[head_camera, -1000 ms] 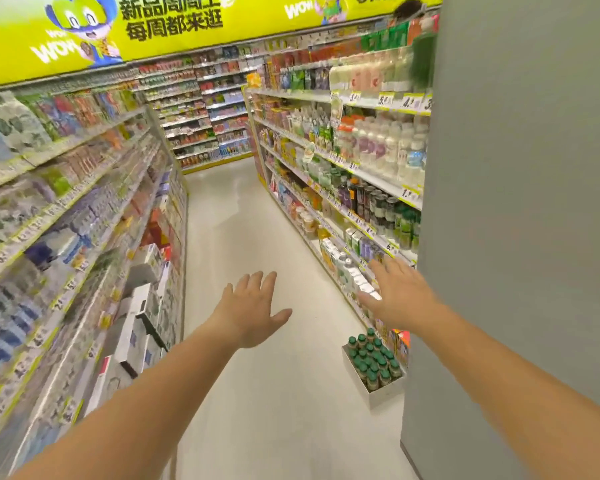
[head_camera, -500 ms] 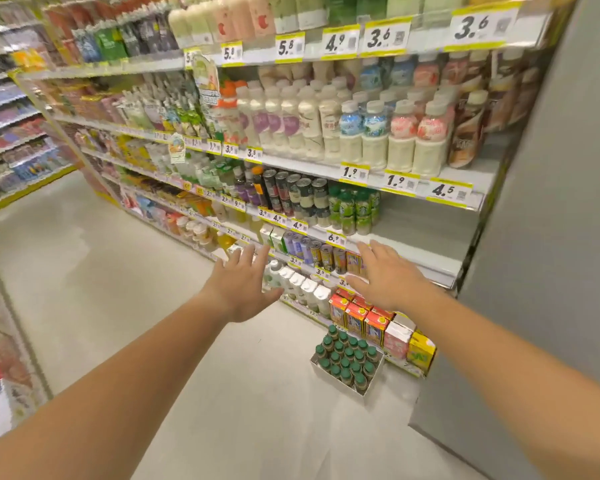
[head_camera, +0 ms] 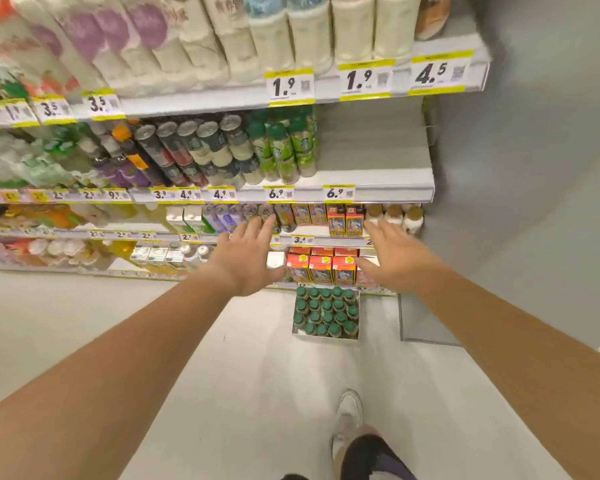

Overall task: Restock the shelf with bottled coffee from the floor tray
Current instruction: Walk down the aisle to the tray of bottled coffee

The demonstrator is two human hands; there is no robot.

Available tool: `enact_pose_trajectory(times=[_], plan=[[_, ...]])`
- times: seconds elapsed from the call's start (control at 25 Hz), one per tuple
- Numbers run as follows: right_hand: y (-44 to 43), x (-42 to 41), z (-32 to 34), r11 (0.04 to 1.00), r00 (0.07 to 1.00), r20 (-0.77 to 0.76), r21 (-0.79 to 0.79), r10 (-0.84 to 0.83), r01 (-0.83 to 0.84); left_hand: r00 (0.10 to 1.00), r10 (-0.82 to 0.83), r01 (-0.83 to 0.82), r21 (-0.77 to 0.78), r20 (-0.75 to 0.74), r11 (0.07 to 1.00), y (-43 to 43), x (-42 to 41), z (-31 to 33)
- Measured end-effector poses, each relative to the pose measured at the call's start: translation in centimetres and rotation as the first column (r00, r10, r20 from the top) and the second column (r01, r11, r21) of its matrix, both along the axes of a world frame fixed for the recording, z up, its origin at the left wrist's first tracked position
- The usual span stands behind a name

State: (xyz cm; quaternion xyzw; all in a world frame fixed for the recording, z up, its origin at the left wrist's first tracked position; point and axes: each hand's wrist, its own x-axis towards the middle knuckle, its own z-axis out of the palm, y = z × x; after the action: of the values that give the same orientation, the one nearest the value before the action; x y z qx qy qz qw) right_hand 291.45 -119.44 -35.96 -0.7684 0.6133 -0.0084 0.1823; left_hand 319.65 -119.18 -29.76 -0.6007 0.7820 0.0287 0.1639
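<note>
A white floor tray (head_camera: 326, 335) stands on the pale floor against the shelf's foot, packed with several green-capped coffee bottles (head_camera: 323, 310). More green-capped bottles (head_camera: 284, 150) stand on the shelf (head_camera: 374, 180) with the 6.9 price tags; the right part of that shelf is bare. My left hand (head_camera: 248, 258) and my right hand (head_camera: 394, 252) are stretched forward above the tray, fingers spread, holding nothing. Both hover in front of the lower shelves.
Red cartons (head_camera: 321, 268) line the bottom shelf just behind the tray. A grey pillar (head_camera: 534, 168) rises at the right. Dark cans (head_camera: 201, 147) sit left of the shelved green bottles. My white shoe (head_camera: 349, 420) is on the floor below the tray.
The view has swung from the aisle to face the shelf and come much closer. The tray now lies directly ahead, below my open hands.
</note>
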Motion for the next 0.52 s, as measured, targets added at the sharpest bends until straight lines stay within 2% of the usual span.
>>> enact_pose_trajectory(times=[0.24, 0.44, 0.52], plan=[[-1.8, 3.6, -13.5, 0.995, 0.995, -0.017, 0.0, -0.098, 0.098, 0.991, -0.122, 0.124, 0.06, -0.047, 0.99, -5.2, 3.8, -15.4], [-0.7, 6.4, -31.8, 0.971, 0.977, -0.041, 0.114, -0.208, 0.212, 0.984, -0.146, 0.157, 0.12, -0.098, 0.98, -6.8, 6.9, -34.4], [0.7, 6.5, -39.2, 0.96, 0.972, -0.097, 0.166, -0.212, 0.226, 0.983, -0.144, 0.161, 0.156, -0.112, 0.975, -6.0, 8.0, -42.5]])
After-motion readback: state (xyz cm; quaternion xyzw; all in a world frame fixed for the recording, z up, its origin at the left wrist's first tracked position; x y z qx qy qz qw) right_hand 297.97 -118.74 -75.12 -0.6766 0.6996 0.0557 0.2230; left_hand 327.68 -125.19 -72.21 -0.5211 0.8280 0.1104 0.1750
